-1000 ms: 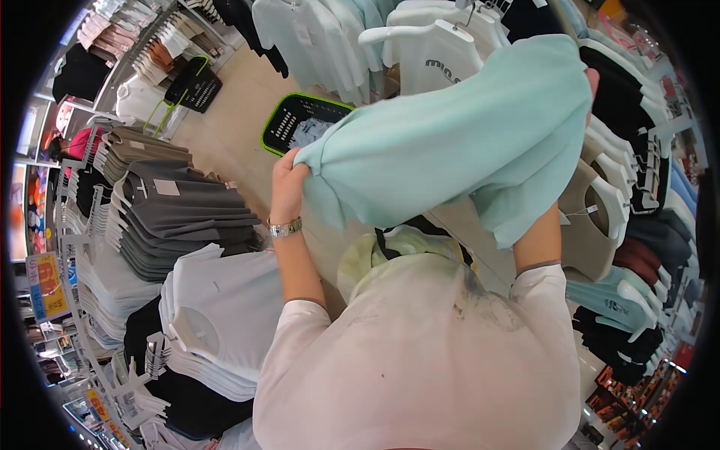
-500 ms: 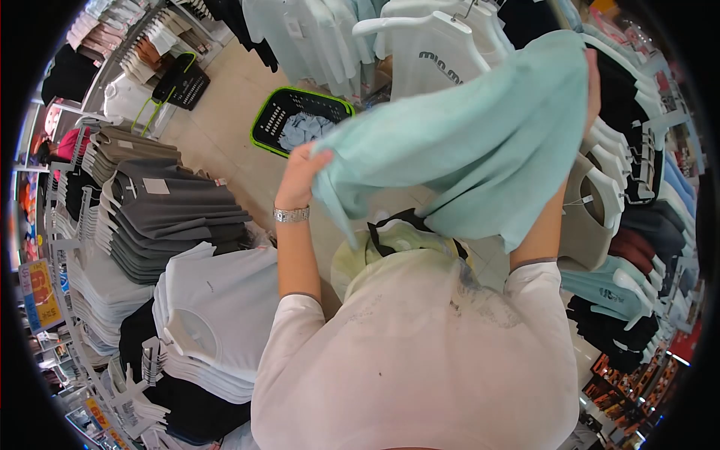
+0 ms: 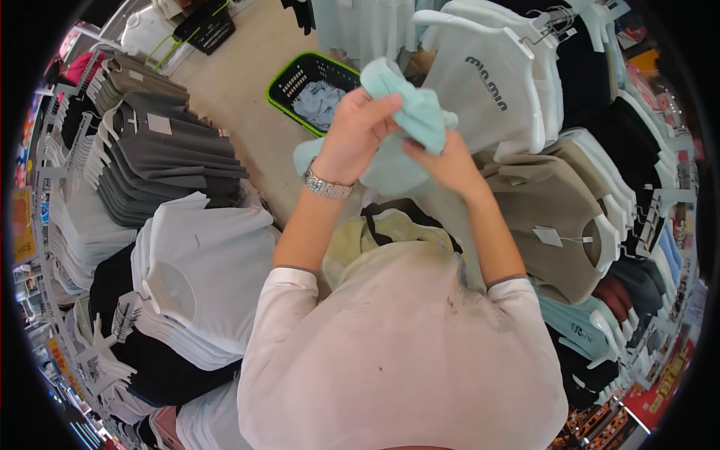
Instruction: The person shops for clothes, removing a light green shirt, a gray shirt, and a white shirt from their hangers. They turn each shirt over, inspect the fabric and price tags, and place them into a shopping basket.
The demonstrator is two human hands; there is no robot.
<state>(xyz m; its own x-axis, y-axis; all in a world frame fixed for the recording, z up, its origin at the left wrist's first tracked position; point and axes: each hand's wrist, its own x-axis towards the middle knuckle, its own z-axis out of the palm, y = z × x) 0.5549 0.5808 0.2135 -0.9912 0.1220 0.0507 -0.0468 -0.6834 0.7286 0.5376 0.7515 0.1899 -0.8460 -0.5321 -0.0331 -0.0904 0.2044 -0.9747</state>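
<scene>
Together now, left hand (image 3: 355, 135) and right hand (image 3: 448, 161) clamp the bunched mint garment (image 3: 416, 112), hiding their grip; its shape is unclear.

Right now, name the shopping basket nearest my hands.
The green-rimmed basket beyond your left hand, holding light-blue fabric; the other basket stands farther off, left.
</scene>
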